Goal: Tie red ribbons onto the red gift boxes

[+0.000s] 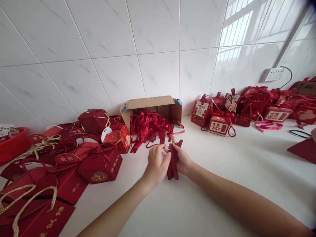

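Several dark red strips with rounded, punched ends [173, 161], like bag handle straps, stand in a loose bundle just above the white counter. My right hand [183, 159] is closed on them from the right, its thumb along the top. From the left, my left hand [156, 164] presses thumb and fingers against the same bundle; some of its fingertips are hidden behind the strips. A small tan tip [173, 140] sticks up by my right thumb. Just beyond my hands, a heap of red ribbons [150, 125] spills out of an open cardboard box [148, 102] lying against the wall.
Red gift boxes [100, 168] with gold and red cord handles crowd the left side, beside a red plastic basin [19, 144]. More red boxes [218, 125] with ribbons line the wall at right, below a white power socket [272, 74]. A black loop [300, 134] lies near the right edge.
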`<action>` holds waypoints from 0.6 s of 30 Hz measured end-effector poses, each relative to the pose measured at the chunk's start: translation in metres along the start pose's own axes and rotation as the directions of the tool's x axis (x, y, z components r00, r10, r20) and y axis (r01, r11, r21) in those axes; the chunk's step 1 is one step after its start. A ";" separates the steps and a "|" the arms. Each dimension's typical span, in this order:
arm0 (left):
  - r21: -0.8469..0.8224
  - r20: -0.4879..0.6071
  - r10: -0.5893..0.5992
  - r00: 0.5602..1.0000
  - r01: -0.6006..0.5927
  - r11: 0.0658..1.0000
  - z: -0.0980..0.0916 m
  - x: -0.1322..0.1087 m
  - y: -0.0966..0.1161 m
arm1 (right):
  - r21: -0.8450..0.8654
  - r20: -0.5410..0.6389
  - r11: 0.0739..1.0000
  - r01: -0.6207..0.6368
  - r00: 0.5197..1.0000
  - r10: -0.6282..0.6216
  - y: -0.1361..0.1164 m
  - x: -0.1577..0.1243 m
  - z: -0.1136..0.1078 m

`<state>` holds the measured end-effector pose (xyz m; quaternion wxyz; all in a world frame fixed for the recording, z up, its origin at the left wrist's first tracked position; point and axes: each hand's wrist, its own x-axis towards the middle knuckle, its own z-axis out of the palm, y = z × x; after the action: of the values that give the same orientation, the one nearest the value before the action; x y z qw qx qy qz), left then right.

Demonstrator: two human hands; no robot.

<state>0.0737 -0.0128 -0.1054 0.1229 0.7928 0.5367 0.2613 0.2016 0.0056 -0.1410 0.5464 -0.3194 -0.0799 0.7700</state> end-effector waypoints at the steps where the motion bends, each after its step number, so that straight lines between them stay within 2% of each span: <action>1: 0.049 -0.037 -0.023 0.999 0.025 0.999 -0.003 0.007 -0.008 | 0.014 -0.006 1.000 0.015 1.000 -0.015 -0.003 0.002 -0.002; 3: 0.180 -0.088 -0.082 0.993 0.097 0.979 -0.009 0.021 -0.029 | 0.036 -0.005 0.998 0.044 0.999 -0.044 -0.008 0.005 -0.007; 6: 0.353 -0.109 -0.202 0.973 0.228 0.907 -0.016 0.034 -0.062 | 0.050 0.013 0.996 0.076 0.997 -0.077 -0.014 0.007 -0.012; 9: 0.456 -0.099 -0.269 0.958 0.284 0.843 -0.017 0.038 -0.085 | 0.040 0.026 0.996 0.077 0.997 -0.078 -0.015 0.009 -0.014; 18: 0.516 0.002 -0.284 0.959 0.242 0.821 -0.007 0.043 -0.108 | 0.016 0.032 0.997 0.072 0.997 -0.073 -0.012 0.010 -0.016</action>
<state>-0.0024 0.0684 -0.1384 -0.0355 0.7247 0.6856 0.0585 0.2183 0.0155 -0.1514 0.5749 -0.2997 -0.0948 0.7554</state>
